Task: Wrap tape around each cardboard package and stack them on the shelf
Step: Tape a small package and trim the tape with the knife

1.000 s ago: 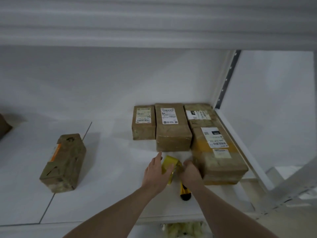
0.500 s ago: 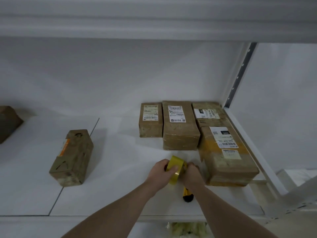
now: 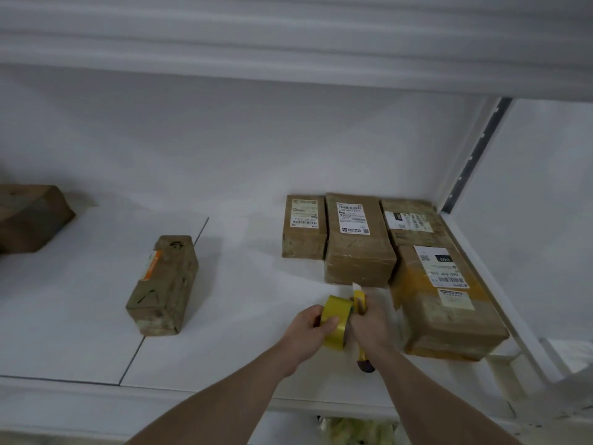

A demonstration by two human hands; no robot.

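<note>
Head view is showing our left hand (image 3: 309, 326) gripping a yellow tape roll (image 3: 337, 319), fingers curled round its rim with the thumb lying across the outer band. Our right hand (image 3: 369, 322) is holding a yellow utility knife (image 3: 358, 300) upright just beside the roll, fingers wrapped round the handle, the pale blade tip pointing away from us and the dark butt end showing below the wrist. Both hands are working low over the front of the white shelf (image 3: 224, 316).

Packages are lying as follows. Four labelled cardboard packages are sitting close together at the right: a small one (image 3: 303, 226), a taller one (image 3: 357, 239), one in the back corner (image 3: 410, 221), and a large package with yellow tape (image 3: 446, 303) just to the right of our right hand. A narrow unlabelled-looking package (image 3: 163, 284) is lying well apart to the left, its long axis running away from us and slightly rightward. A further package (image 3: 29, 216) is sitting at the far left edge.

We are judging the narrow package to be the next candidate for wrapping; it is lying left of the roll, so our left hand is nearer. Whether a tape end is already freed we cannot tell.
</note>
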